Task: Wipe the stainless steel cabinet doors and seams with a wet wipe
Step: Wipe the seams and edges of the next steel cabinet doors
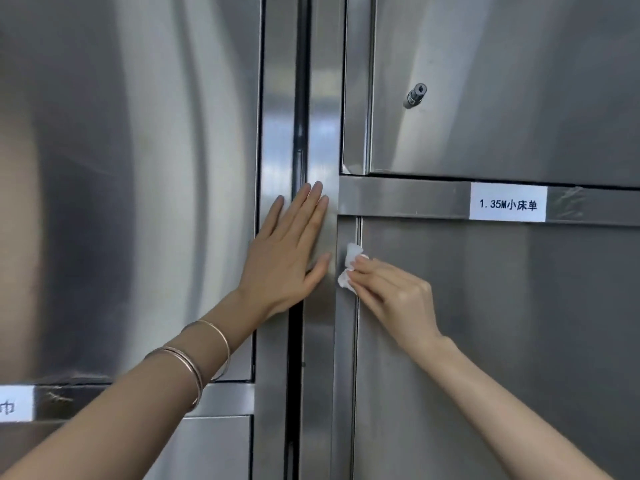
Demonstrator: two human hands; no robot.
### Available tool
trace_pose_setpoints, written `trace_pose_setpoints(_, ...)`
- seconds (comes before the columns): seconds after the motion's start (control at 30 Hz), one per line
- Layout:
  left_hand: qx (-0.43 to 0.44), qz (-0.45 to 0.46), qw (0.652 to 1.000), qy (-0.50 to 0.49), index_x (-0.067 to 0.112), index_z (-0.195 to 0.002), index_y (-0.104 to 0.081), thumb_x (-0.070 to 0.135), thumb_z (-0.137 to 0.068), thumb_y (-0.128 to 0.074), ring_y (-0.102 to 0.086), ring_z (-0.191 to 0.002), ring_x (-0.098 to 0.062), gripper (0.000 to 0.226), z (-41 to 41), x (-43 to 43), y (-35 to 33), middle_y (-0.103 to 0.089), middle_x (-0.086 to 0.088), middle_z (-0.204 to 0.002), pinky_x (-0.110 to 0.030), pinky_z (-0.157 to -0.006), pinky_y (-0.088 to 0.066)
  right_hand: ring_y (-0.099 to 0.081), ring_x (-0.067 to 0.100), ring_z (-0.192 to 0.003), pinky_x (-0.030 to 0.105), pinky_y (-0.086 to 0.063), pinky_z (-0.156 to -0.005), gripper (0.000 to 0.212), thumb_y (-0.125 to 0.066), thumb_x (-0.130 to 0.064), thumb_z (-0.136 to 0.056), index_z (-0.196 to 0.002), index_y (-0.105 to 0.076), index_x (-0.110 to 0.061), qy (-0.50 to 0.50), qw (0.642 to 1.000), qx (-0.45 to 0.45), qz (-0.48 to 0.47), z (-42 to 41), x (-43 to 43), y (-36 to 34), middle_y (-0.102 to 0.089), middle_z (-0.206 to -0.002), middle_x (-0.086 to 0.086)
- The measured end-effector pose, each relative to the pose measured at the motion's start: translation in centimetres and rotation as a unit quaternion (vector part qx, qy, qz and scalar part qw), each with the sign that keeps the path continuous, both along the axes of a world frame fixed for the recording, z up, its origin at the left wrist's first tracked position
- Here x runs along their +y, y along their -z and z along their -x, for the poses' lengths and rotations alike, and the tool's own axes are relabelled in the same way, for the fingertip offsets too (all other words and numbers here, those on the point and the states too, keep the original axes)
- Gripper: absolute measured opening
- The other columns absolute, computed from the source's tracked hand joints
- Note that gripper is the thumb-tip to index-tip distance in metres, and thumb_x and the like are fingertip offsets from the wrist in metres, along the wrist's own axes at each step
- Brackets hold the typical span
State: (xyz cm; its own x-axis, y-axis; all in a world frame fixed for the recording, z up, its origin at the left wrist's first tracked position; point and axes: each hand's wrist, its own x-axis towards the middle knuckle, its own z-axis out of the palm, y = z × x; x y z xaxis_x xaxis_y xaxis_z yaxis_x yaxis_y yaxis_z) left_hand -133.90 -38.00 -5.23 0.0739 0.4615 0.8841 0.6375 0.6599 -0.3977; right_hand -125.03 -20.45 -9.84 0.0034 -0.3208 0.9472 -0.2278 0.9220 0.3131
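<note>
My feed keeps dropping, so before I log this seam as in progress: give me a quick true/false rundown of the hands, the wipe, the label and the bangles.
1. The right hand pinches the wet wipe against the vertical seam at the left edge of the lower right door. True.
2. The left hand holds a second wipe. False: it lies flat, fingers straight, on the steel post, holding nothing.
3. The white label sits on the horizontal rail above the lower right door. True.
4. The bangles are on the right wrist. False: they circle the left wrist.
</note>
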Motion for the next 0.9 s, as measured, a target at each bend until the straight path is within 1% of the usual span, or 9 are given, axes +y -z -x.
trace_pose_setpoints(0.17,0.026,-0.01,1.0,0.001,0.003,-0.15,-0.023,0.039,-0.096,-0.036,-0.014,-0.148,-0.023,0.066,0.9,0.1,0.7,-0.017,-0.012,-0.159,-0.045,-0.119,-0.016,-0.069,0.021,-0.095,0.029,-0.05,-0.093,0.009,-0.073,0.001,-0.077,-0.086,-0.074,0.001,0.015,0.998,0.036,-0.054,3.1,-0.5,-2.9,-0.073,-0.098,0.01)
trace_pose_setpoints(0.27,0.043,-0.02,0.999,0.007,0.004,-0.15,-0.024,0.04,-0.095,-0.037,-0.014,-0.148,-0.022,0.066,1.3,0.2,0.7,-0.018,-0.011,-0.159,-0.043,-0.119,-0.015,-0.067,0.027,-0.102,0.038,-0.052,-0.092,0.011,-0.069,0.002,-0.08,-0.091,-0.073,0.004,0.03,0.997,0.06,-0.048,3.7,-0.4,-2.8,-0.07,-0.105,0.014)
trace_pose_setpoints(0.37,0.045,-0.026,0.999,0.012,0.004,-0.15,-0.024,0.04,-0.095,-0.038,-0.014,-0.148,-0.021,0.067,1.3,0.3,0.8,-0.018,-0.01,-0.159,-0.043,-0.12,-0.015,-0.062,0.025,-0.111,0.042,-0.05,-0.095,0.017,-0.065,0.0,-0.086,-0.102,-0.071,0.002,0.064,0.995,0.025,-0.067,3.4,0.1,0.5,-0.066,-0.116,0.015)
trace_pose_setpoints(0.47,0.042,-0.025,0.999,0.005,0.004,-0.15,-0.024,0.04,-0.095,-0.037,-0.014,-0.148,-0.022,0.066,1.2,0.2,0.8,-0.017,-0.01,-0.159,-0.043,-0.12,-0.014,-0.062,0.025,-0.11,0.044,-0.052,-0.092,0.021,-0.067,0.003,-0.083,-0.104,-0.071,0.002,0.074,0.992,-0.012,-0.099,2.6,0.4,0.5,-0.066,-0.116,0.014)
trace_pose_setpoints(0.6,0.036,-0.023,0.999,-0.009,0.004,-0.15,-0.022,0.041,-0.096,-0.034,-0.012,-0.148,-0.021,0.067,1.1,0.2,0.8,-0.016,-0.01,-0.159,-0.042,-0.12,-0.013,-0.064,0.031,-0.106,0.047,-0.051,-0.092,0.019,-0.068,0.006,-0.08,-0.099,-0.071,0.005,0.077,0.995,0.017,-0.065,3.1,-0.3,-3.0,-0.067,-0.112,0.018)
trace_pose_setpoints(0.67,0.034,-0.023,0.999,-0.008,0.004,-0.15,-0.022,0.041,-0.096,-0.034,-0.012,-0.148,-0.021,0.066,1.0,0.2,0.7,-0.016,-0.01,-0.159,-0.042,-0.12,-0.013,-0.064,0.031,-0.107,0.049,-0.05,-0.092,0.018,-0.066,0.007,-0.081,-0.099,-0.07,0.006,0.076,0.996,0.03,-0.044,3.6,-0.7,-2.3,-0.067,-0.112,0.019)
trace_pose_setpoints(0.73,0.037,-0.024,0.999,-0.008,0.004,-0.15,-0.023,0.04,-0.096,-0.035,-0.012,-0.148,-0.021,0.066,1.0,0.2,0.7,-0.016,-0.01,-0.159,-0.042,-0.12,-0.013,-0.064,0.03,-0.106,0.047,-0.052,-0.091,0.019,-0.067,0.007,-0.081,-0.099,-0.07,0.006,0.068,0.996,0.035,-0.037,3.6,-0.7,-0.6,-0.067,-0.111,0.018)
trace_pose_setpoints(0.8,0.038,-0.024,0.999,-0.008,0.004,-0.15,-0.023,0.04,-0.096,-0.036,-0.013,-0.148,-0.022,0.066,1.0,0.2,0.8,-0.017,-0.011,-0.159,-0.043,-0.12,-0.015,-0.066,0.026,-0.104,0.043,-0.053,-0.09,0.018,-0.069,0.006,-0.08,-0.097,-0.072,0.003,0.07,0.995,0.037,-0.062,3.3,-0.4,-0.1,-0.069,-0.11,0.015)
trace_pose_setpoints(0.9,0.038,-0.026,0.999,-0.005,0.004,-0.15,-0.025,0.04,-0.096,-0.036,-0.014,-0.148,-0.022,0.066,0.8,0.2,0.7,-0.018,-0.011,-0.159,-0.043,-0.119,-0.016,-0.067,0.023,-0.101,0.037,-0.056,-0.084,0.015,-0.071,0.003,-0.081,-0.095,-0.073,-0.001,0.091,0.991,0.033,-0.091,2.6,-0.1,-2.5,-0.07,-0.107,0.012)
